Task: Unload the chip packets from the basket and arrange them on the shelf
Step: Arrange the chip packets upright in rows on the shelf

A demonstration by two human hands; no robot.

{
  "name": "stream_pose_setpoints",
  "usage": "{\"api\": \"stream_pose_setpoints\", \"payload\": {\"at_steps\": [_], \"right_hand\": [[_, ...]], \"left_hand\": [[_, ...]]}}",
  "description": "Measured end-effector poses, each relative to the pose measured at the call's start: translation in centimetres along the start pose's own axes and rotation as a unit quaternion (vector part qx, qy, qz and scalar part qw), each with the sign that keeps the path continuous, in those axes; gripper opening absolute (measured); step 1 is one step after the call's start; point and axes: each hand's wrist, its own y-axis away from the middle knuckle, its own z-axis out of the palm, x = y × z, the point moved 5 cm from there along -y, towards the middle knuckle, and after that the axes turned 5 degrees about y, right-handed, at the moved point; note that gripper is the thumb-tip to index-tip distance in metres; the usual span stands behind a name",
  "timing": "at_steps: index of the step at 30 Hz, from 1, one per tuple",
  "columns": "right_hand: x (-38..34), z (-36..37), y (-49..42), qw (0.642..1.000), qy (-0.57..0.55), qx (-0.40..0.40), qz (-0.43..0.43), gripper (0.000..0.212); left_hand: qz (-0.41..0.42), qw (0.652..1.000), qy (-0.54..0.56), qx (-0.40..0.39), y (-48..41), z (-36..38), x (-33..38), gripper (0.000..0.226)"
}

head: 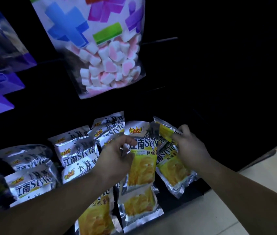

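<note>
Pinching the upright chip packet (142, 160) by its left edge, the left hand (115, 156) holds it above the shelf (185, 199) with its long axis vertical. Just to its right, the right hand (190, 146) grips a tilted neighbouring packet (165, 131).

One wide-angle view, worn on your head, looks forward and down at close range onto a dark shelf (185, 200) of chip packets (142, 167). Your left hand (115, 156) is near centre with its arm entering at 8 o'clock, and your right hand (190, 146) has its arm entering at 4 o'clock. A marshmallow bag (100, 53) fills 12 o'clock.
</note>
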Motion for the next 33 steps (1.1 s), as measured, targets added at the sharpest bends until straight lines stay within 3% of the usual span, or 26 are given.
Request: {"api": "stream_pose_setpoints", "payload": {"at_steps": [6,8,11,14,17,22,24,26,28,32,33], "right_hand": [[1.1,1.2,1.3,0.997,-0.072,0.008,0.018,0.064],[1.1,-0.4,1.5,0.994,-0.102,0.046,0.002,0.054],[0.4,-4.9,1.5,0.975,-0.150,0.162,-0.023,0.025],[-0.3,-9.2,2.0,0.957,-0.182,0.218,-0.057,0.020],[-0.5,-11.9,2.8,0.948,-0.257,0.166,-0.085,0.026],[0.5,-13.4,5.0,0.890,-0.447,0.079,-0.044,0.037],[0.8,-13.2,6.0,0.882,-0.465,0.058,-0.044,0.035],[0.8,-13.1,7.1,0.886,-0.457,0.048,-0.057,0.035],[0.5,-13.1,8.1,0.883,-0.463,0.038,-0.065,0.032],[-1.3,-13.5,9.0,0.852,-0.519,0.001,-0.073,0.033],[-1.8,-13.8,9.0,0.847,-0.526,-0.005,-0.080,0.033]], "left_hand": [[0.010,1.000,-0.016,0.006,-0.2,-0.4,0.2,0.056],[0.005,1.000,-0.018,0.015,-0.4,-0.4,0.6,0.049],[0.019,0.999,0.013,0.045,-0.7,-0.7,1.2,0.021],[0.073,0.996,0.040,0.024,-0.4,-0.9,3.7,0.015],[0.093,0.995,0.027,-0.020,0.8,-0.5,6.3,0.019],[0.112,0.989,0.027,-0.090,2.5,0.9,7.4,0.026],[0.111,0.985,0.027,-0.130,3.4,1.4,7.7,0.036],[0.103,0.979,0.013,-0.176,4.4,1.8,7.9,0.060],[0.093,0.979,-0.002,-0.180,4.9,2.0,7.9,0.069],[0.124,0.988,0.016,-0.087,5.0,2.1,8.8,0.018],[0.129,0.989,0.014,-0.067,5.0,2.1,8.9,0.014]]}}
